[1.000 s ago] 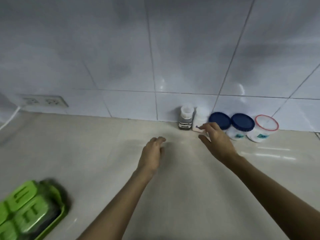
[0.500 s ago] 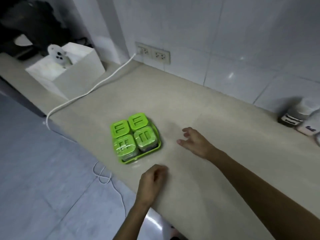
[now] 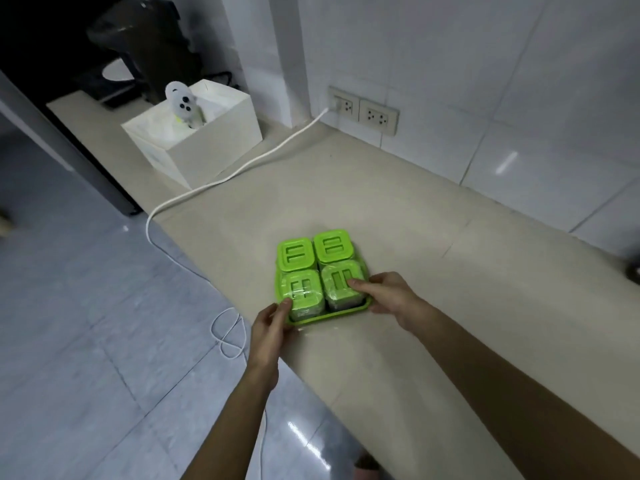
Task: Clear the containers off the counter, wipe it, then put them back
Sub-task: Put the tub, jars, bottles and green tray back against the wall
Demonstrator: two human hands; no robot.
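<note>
A green tray (image 3: 332, 315) holding several square containers with green lids (image 3: 313, 252) sits on the beige counter (image 3: 398, 216) near its front edge. My left hand (image 3: 270, 323) grips the tray's near left corner, thumb against the front left container. My right hand (image 3: 388, 295) holds the tray's right side, its fingers resting on the lid of the front right container. Both forearms reach in from the bottom of the view.
A white open box (image 3: 197, 140) with a white toy (image 3: 183, 105) in it stands at the counter's far left end. A white cable (image 3: 242, 168) runs from a wall socket (image 3: 341, 105) across the counter and down to the tiled floor (image 3: 86, 341). A dark object (image 3: 633, 271) shows at the right edge.
The view has swung left from the jars at the wall to the green tray. Both hands have moved onto the tray and taken hold of its sides.
</note>
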